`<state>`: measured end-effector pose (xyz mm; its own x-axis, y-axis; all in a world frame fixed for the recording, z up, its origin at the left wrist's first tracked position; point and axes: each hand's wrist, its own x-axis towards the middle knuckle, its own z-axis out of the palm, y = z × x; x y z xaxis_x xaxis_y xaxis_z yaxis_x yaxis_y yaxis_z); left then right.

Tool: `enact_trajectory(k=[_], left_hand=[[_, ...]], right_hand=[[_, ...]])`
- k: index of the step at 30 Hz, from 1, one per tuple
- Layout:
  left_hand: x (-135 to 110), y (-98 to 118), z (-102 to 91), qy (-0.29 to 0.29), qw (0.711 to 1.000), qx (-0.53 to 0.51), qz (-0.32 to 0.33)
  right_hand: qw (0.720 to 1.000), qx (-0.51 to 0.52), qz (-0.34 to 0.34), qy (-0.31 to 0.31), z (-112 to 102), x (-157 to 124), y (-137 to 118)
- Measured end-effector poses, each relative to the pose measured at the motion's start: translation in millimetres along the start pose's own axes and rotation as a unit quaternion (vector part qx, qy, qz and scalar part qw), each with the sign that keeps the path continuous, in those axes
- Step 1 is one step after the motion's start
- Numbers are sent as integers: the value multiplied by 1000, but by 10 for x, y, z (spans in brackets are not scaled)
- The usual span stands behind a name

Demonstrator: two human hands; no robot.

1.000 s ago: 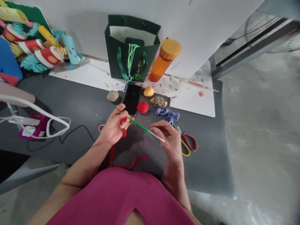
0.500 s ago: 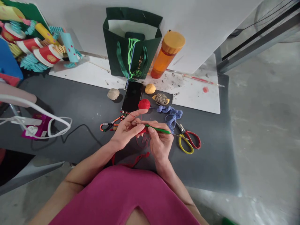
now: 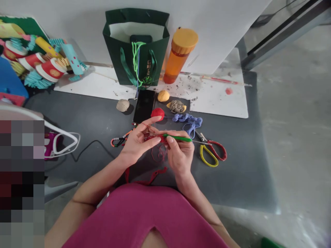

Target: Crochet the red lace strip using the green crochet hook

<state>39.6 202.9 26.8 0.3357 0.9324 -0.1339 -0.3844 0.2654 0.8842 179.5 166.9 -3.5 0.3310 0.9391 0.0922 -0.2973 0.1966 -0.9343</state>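
Observation:
Between thumb and fingers, my right hand (image 3: 181, 151) grips a crochet hook (image 3: 178, 138) with a green handle; its thin metal tip points left toward my other hand. My left hand (image 3: 138, 141) pinches a small piece of red crochet work (image 3: 155, 136), mostly hidden by the fingers, with its index finger stretched out and red yarn running over it. Just beyond that fingertip lies a red ball of yarn (image 3: 157, 113). Loose red yarn (image 3: 159, 154) hangs below the hands, and a red crocheted strip (image 3: 152, 177) lies near the table's front edge.
Scissors (image 3: 213, 153) with red and yellow handles lie right of my hands, beside blue crochet work (image 3: 188, 122). Behind are a phone (image 3: 144, 105), a yellow ball (image 3: 163, 96), a beige ball (image 3: 122, 105), a grey crocheted flower (image 3: 177, 106), a green paper bag (image 3: 136, 65) and an orange bottle (image 3: 180, 57).
The view has shifted slightly. Both hands keep their hold on the hook and red work, with only a small movement of the hook and fingers.

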Motion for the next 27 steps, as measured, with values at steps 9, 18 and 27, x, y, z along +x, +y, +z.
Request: enact_trajectory(k=[9,18,27], left_hand=[[26,-78,92,46,997,-47,-30],[37,-117,33,43,993,-91,-63],[15,-152,38,74,996,-52,-5]], right_hand=[[995,-19,-100,2,-9,40,-2],[998,24,10,64,81,18,7],[995,-76,-61,2,-23,18,2]])
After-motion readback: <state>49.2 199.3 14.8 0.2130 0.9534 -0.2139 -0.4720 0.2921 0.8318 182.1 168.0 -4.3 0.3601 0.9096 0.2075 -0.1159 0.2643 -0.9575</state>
